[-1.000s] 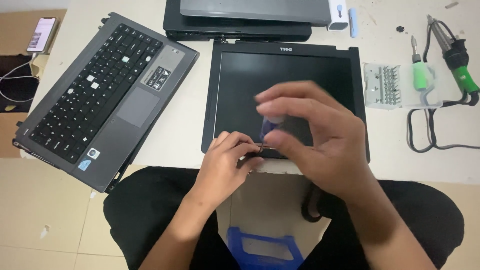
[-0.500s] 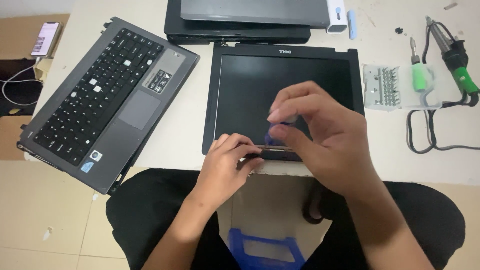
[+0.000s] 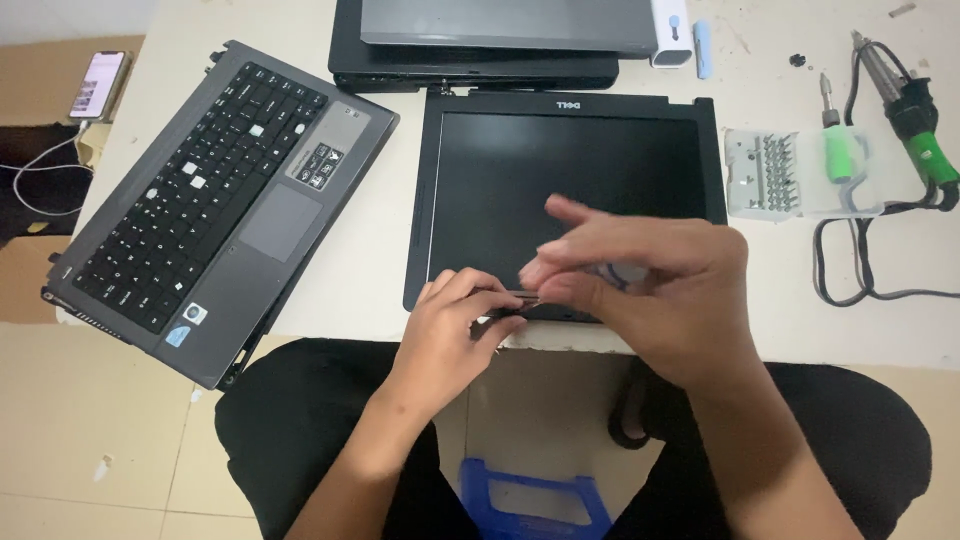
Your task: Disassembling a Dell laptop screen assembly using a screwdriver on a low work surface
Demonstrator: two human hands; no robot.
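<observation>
A black laptop screen panel [image 3: 570, 170] lies flat on the white table in front of me. My left hand [image 3: 450, 335] rests at the panel's lower edge and pinches a thin dark metal tool [image 3: 512, 296] that points right. My right hand [image 3: 665, 300] hovers over the panel's lower middle with its fingertips pinched together right at the tool's tip. A small bluish piece [image 3: 612, 273] shows inside its curled fingers. The right hand hides the part of the lower bezel beneath it.
A grey laptop base [image 3: 215, 200] with its keyboard overhangs the table edge on the left. Stacked laptops [image 3: 490, 40] lie at the back. On the right are a bit set [image 3: 775, 175], a green screwdriver [image 3: 840, 150] and a corded green-handled tool [image 3: 925, 130]. A blue stool [image 3: 535, 495] stands below.
My right hand has drifted a little to the right and lower over the panel. My left hand stays at the lower edge with the thin tool.
</observation>
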